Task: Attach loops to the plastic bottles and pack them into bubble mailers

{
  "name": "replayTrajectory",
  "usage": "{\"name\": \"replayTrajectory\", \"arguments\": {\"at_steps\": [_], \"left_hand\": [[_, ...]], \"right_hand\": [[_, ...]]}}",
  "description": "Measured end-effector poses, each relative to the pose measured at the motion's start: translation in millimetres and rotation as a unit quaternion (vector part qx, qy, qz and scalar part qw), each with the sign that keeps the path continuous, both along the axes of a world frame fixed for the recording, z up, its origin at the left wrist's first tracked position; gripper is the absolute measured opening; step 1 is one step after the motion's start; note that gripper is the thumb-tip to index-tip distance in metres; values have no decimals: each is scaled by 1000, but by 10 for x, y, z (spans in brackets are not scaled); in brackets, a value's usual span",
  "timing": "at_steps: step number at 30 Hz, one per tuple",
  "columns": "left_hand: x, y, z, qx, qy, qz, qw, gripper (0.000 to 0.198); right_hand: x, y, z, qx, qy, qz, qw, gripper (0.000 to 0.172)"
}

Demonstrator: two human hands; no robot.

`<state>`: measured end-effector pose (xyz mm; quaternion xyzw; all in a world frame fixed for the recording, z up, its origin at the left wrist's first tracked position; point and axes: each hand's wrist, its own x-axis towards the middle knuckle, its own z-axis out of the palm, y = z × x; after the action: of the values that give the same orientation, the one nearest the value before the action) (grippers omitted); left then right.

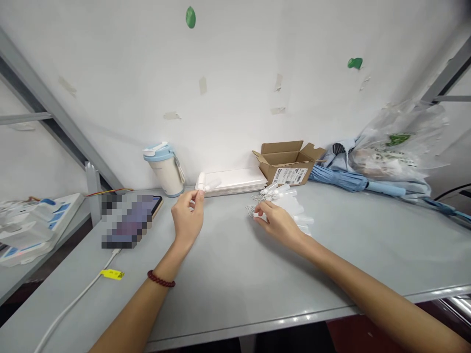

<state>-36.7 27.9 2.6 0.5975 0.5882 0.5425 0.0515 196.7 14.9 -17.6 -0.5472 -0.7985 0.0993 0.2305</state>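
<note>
Tubes (282,191) lie heaped on the grey counter (228,289) at my right grip (277,223), whose hold I can't make out; my left grip (187,215) pinches another tube (200,181). Behind sit a cup (165,171), a white stack (235,179) and an open box (289,171), against a white wall (128,68) dotted with tape (203,86) and green scraps (190,17).

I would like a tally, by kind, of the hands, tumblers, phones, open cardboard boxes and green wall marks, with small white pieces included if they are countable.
Hands: 2 (left hand, right hand)
Tumbler: 1
Phone: 1
Open cardboard box: 1
Green wall marks: 2
Small white pieces: overlapping, not countable
Total, without those pieces: 7
</note>
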Motion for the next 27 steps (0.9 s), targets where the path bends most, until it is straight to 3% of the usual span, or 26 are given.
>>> {"name": "replayTrajectory", "arguments": {"at_steps": [7, 16, 23, 27], "left_hand": [[-155, 192, -206, -117, 104, 22, 987, 33], [-317, 329, -371, -175, 148, -3, 973, 31], [-324, 352, -329, -184, 124, 30, 975, 38], [-234, 287, -251, -174, 118, 14, 978, 37]], "right_hand": [[-13, -47, 64, 3, -102, -7, 995, 18], [-49, -58, 101, -8, -195, -30, 980, 20], [-81, -100, 110, -12, -213, -19, 977, 19], [-86, -118, 85, -21, -192, 1, 981, 18]]}}
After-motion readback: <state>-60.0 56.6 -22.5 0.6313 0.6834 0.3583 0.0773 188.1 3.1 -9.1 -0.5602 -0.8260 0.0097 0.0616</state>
